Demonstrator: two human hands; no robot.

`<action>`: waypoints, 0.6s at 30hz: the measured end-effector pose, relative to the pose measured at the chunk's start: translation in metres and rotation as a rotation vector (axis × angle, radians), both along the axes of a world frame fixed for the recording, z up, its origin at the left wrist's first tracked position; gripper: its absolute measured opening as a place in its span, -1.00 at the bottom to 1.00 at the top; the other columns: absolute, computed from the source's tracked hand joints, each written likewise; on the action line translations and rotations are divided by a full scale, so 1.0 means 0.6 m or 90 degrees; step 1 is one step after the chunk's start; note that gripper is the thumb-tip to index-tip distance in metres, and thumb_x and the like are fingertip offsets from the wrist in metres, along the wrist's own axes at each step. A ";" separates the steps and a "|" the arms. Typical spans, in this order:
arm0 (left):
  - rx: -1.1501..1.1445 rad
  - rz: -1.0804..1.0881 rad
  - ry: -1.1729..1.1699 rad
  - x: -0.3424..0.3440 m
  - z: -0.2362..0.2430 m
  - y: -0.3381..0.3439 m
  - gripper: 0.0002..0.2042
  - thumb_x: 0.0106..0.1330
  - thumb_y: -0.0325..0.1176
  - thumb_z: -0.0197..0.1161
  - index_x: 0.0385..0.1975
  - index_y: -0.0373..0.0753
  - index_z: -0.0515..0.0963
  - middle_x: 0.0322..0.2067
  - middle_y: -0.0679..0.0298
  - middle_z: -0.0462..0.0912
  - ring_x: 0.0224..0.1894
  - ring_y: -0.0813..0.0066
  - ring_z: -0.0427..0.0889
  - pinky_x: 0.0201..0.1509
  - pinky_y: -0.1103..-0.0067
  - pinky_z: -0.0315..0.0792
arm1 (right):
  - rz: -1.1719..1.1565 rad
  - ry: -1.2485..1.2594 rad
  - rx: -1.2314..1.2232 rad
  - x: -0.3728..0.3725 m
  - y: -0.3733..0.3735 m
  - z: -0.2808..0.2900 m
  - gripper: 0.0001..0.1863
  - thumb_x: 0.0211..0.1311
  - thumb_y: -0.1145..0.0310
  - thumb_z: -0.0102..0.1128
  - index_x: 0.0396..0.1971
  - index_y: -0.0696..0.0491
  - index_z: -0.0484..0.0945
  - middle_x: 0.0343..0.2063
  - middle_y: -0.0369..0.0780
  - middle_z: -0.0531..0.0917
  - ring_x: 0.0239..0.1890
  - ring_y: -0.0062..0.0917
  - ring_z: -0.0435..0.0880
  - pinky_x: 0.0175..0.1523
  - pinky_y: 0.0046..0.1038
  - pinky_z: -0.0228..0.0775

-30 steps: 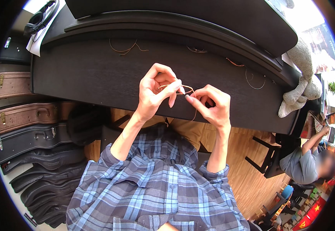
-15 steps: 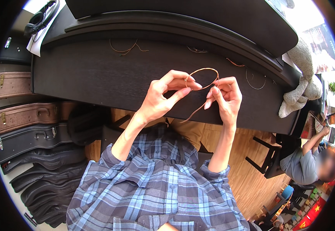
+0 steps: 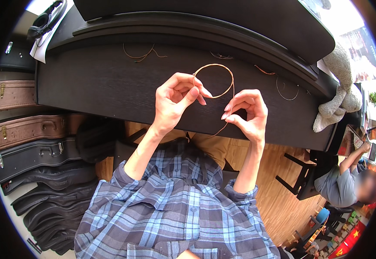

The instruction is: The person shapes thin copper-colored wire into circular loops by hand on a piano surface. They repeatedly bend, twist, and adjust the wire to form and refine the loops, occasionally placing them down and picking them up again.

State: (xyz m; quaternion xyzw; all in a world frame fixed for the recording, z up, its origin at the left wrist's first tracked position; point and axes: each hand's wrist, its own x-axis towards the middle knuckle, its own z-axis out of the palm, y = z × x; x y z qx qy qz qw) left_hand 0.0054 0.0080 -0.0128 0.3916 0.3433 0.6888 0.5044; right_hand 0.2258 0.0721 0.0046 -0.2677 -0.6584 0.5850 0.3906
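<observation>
Copper-coloured wire (image 3: 232,80) has shifted up and to the left since the frame half a second earlier, its ring now standing over the tabletop (image 3: 88,77) with the full round in view. Left hand (image 3: 175,100) has moved leftward with it; its grip is closed, thumb and fingers pinching the ring at its lower left. Right hand (image 3: 247,113) has come away from the ring and sits lower; its grip appears closed on the tail, though firmness cannot be told. In effect, the ring is judged to rest with the left hand alone, the right governing only the tail, which hangs loose beyond its fingertips and is not wound in. Noted along the far side of the tabletop, untouched: a looped strand (image 3: 138,58), a small wire bundle (image 3: 222,57), a short orange-brown strand (image 3: 264,71) and a pale curved strand (image 3: 288,99).
</observation>
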 end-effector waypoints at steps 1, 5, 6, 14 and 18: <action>-0.001 0.006 -0.006 0.000 -0.001 0.000 -0.85 0.44 -0.54 0.27 -0.05 -0.36 0.54 -0.25 0.12 0.75 -0.17 0.36 0.78 -0.12 0.50 0.68 | 0.005 -0.001 0.008 0.000 0.000 0.000 -0.48 -0.02 0.73 0.50 -0.09 0.18 0.41 -0.36 -0.14 0.66 -0.34 -0.46 0.76 -0.22 -0.46 0.72; -0.007 0.010 -0.003 0.001 0.001 0.000 -0.86 0.45 -0.54 0.26 -0.06 -0.35 0.54 -0.25 0.13 0.74 -0.16 0.37 0.78 -0.12 0.51 0.67 | -0.001 -0.019 -0.004 0.002 -0.001 0.001 -0.53 -0.03 0.74 0.51 -0.16 0.18 0.43 -0.38 -0.14 0.66 -0.37 -0.47 0.76 -0.24 -0.47 0.72; -0.009 0.008 0.000 0.002 0.003 0.000 -0.86 0.45 -0.55 0.25 -0.06 -0.34 0.54 -0.25 0.13 0.75 -0.15 0.38 0.77 -0.12 0.52 0.67 | -0.009 -0.028 -0.019 0.002 -0.002 0.002 -0.54 -0.03 0.74 0.51 -0.17 0.18 0.43 -0.38 -0.14 0.66 -0.37 -0.47 0.77 -0.25 -0.47 0.72; -0.036 -0.021 0.067 0.012 0.012 -0.002 -0.88 0.45 -0.60 0.22 -0.08 -0.33 0.53 -0.22 0.14 0.75 -0.10 0.42 0.76 -0.11 0.56 0.65 | -0.087 0.073 -0.068 -0.004 -0.003 -0.006 -0.63 0.07 0.71 0.49 -0.22 0.20 0.45 -0.37 -0.11 0.69 -0.35 -0.44 0.80 -0.28 -0.46 0.75; -0.023 -0.009 0.049 0.008 0.010 -0.001 -0.89 0.46 -0.58 0.22 -0.08 -0.32 0.52 -0.21 0.14 0.74 -0.11 0.43 0.76 -0.12 0.56 0.65 | -0.106 0.090 -0.077 -0.003 -0.003 -0.005 -0.69 0.15 0.71 0.43 -0.23 0.20 0.46 -0.32 -0.09 0.69 -0.36 -0.45 0.78 -0.26 -0.45 0.73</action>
